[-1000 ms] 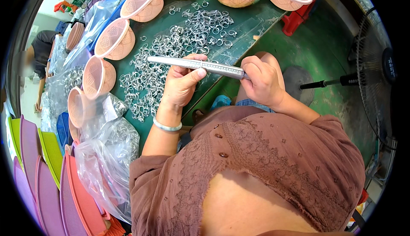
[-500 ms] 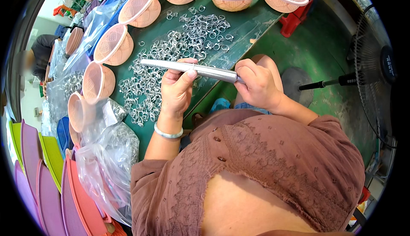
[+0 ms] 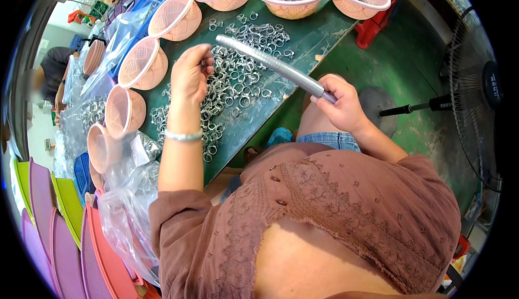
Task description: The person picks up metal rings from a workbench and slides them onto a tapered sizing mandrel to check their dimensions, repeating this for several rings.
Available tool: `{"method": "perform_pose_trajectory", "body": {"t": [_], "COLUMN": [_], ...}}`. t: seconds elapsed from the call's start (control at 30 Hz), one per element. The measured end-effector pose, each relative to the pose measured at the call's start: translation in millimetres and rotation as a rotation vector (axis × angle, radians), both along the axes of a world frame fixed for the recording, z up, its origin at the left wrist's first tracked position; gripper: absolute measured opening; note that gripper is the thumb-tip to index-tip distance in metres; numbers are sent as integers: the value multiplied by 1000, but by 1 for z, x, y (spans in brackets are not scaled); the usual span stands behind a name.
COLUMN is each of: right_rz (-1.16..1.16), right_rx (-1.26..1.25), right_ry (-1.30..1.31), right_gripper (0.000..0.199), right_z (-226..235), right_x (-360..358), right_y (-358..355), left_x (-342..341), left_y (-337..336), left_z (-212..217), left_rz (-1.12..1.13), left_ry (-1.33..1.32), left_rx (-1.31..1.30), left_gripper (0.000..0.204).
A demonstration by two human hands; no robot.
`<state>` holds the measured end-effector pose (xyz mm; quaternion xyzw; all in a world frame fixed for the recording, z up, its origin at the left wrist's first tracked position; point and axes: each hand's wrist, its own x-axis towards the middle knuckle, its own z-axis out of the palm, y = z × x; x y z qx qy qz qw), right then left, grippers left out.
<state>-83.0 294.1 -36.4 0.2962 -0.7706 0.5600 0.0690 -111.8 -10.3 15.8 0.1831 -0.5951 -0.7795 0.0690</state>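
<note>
Left hand [image 3: 190, 72] had left the metal rod [image 3: 275, 65], fingers curled narrow over the loose rings [image 3: 238, 82]; right hand [image 3: 340, 104] still gripped the rod's lower end, so another pick-up seemed underway.

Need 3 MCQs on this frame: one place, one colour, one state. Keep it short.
1. Where do the loose metal rings lie?
A. on the green table
B. on the floor
C. inside the fan

2. What colour are the mesh baskets along the table edge?
A. blue
B. pink
C. black

3. What is the right hand doing?
A. resting open
B. gripping one end of the metal rod
C. holding a basket

Answers: A, rings spread over the green top; B, the baskets are pale pink; B, fingers wrap the rod's near end, while the left hand is off it.
</note>
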Motion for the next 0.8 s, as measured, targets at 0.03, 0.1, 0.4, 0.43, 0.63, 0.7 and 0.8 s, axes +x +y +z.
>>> {"method": "perform_pose_trajectory", "body": {"t": [0.03, 0.1, 0.4, 0.43, 0.63, 0.7, 0.8], "right_rz": [-26, -81, -130, -143, -155, -154, -146], "right_rx": [36, -2, -121, -126, -118, -111, -107], "right_ry": [-39, -137, -319, -329, -332, -325, -329], "right_gripper": [13, 12, 12, 11, 12, 12, 12], "right_z": [-1, -4, -8, -12, -16, -16, -14], "right_x": [-3, -5, -9, -9, -13, -15, -16], "right_y": [3, 6, 13, 15, 18, 18, 15], "left_x": [-11, -33, -101, -101, -87, -86, -91], "left_y": [0, 1, -28, -16, 9, 11, 17], "left_z": [-2, -4, -42, -34, 10, 9, -1], "left_rz": [-26, -81, -322, -417, -579, -506, -540], "left_ry": [9, 33, 13, -8, -346, -191, 6], "left_rx": [-151, -452, -1292, -1288, -1612, -1661, -1581], "left_gripper": [16, 17, 33, 33, 30, 30, 31]}}
